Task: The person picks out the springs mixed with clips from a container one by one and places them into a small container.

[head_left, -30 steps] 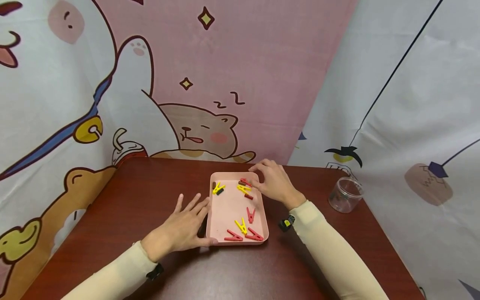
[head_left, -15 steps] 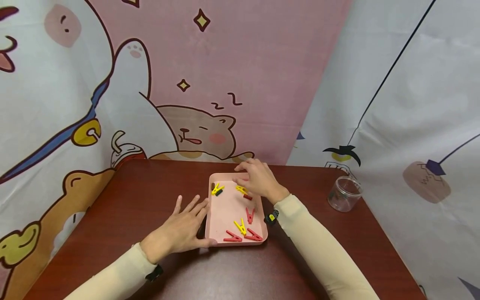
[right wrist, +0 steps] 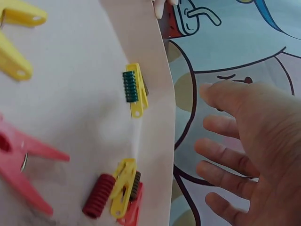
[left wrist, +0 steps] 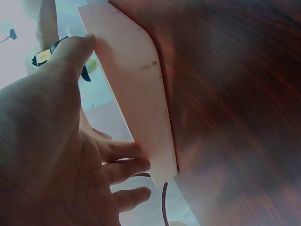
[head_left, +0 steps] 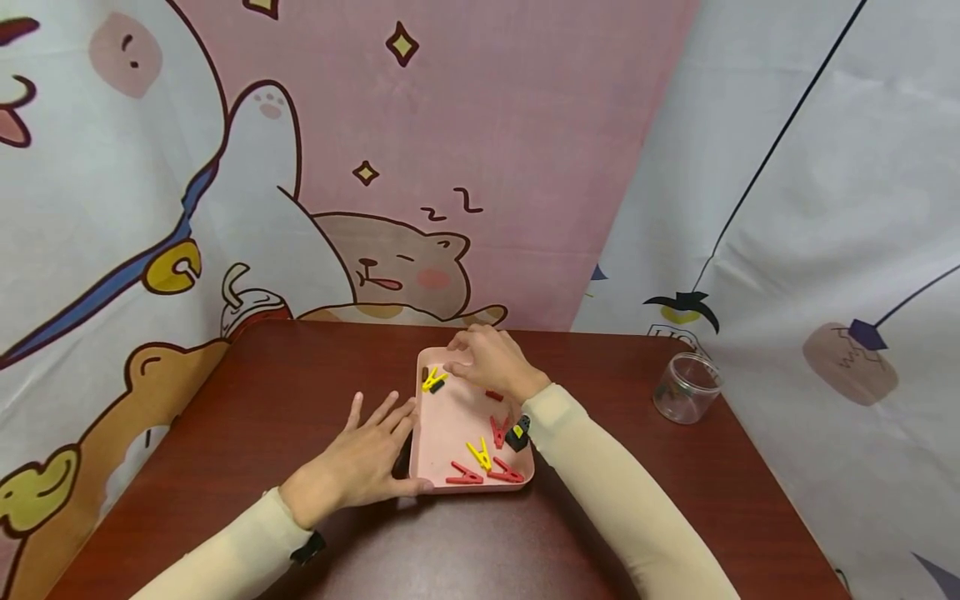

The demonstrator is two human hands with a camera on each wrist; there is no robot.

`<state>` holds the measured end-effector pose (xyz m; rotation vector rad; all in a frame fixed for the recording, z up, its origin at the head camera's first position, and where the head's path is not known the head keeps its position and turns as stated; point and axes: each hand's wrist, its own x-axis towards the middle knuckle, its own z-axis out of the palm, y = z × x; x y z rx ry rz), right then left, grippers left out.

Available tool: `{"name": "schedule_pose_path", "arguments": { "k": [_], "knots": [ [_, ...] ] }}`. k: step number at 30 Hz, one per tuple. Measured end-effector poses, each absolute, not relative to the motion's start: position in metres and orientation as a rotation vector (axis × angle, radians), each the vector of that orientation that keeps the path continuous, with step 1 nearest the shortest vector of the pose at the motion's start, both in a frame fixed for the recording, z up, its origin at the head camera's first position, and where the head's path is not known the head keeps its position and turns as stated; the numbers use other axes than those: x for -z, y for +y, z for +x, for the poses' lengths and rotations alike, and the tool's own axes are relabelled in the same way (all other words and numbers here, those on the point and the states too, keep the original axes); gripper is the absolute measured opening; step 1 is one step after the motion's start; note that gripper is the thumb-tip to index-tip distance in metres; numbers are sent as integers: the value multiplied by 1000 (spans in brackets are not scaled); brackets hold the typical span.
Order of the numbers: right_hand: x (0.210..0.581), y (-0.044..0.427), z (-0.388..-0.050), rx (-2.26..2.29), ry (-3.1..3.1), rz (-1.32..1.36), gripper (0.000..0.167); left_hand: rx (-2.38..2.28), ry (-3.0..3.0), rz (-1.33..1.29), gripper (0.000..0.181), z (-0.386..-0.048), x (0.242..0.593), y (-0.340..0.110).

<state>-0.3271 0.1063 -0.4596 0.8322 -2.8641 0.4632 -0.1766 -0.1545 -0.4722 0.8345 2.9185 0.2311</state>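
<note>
Fingers spread, my left hand (head_left: 352, 458) rests along the left side of a pink tray (head_left: 442, 433), its thumb at the near left corner. My right hand (head_left: 491, 362) hovers over the tray's far end with loosely bent fingers and nothing between them. It hides part of the contents in the head view. In the right wrist view, a yellow clip (right wrist: 136, 101) lies with a dark green ribbed cylinder (right wrist: 130, 86). Another yellow clip (right wrist: 123, 188) lies beside a dark red ribbed cylinder (right wrist: 99, 195), a brown one and a red clip (right wrist: 132, 209).
Several clips lie at the tray's near end, among them a yellow clip (head_left: 480, 454) and a red clip (head_left: 465, 473). A clear plastic jar (head_left: 687, 389) stands on the brown table (head_left: 600, 367) at the right. A printed cloth (head_left: 525, 167) hangs behind the table.
My right hand has moved left from the tray's far right corner across its far end, now covering the yellow clip there. My left hand has stayed in place.
</note>
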Motion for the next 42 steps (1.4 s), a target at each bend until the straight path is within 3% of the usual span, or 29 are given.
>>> {"name": "schedule_pose_path", "arguments": {
  "k": [14,34,42],
  "knots": [
    [473,78,-334,-472,-2930,862,39,-230,2922,835,116,-176,472,-156],
    [492,52,-339,-399,-2977,812,16,-223,2923,843,115,-177,476,-155],
    [492,49,-339,-368,-3012,789,21,-213,2925,841,114,-177,476,-155]
  ]
}}
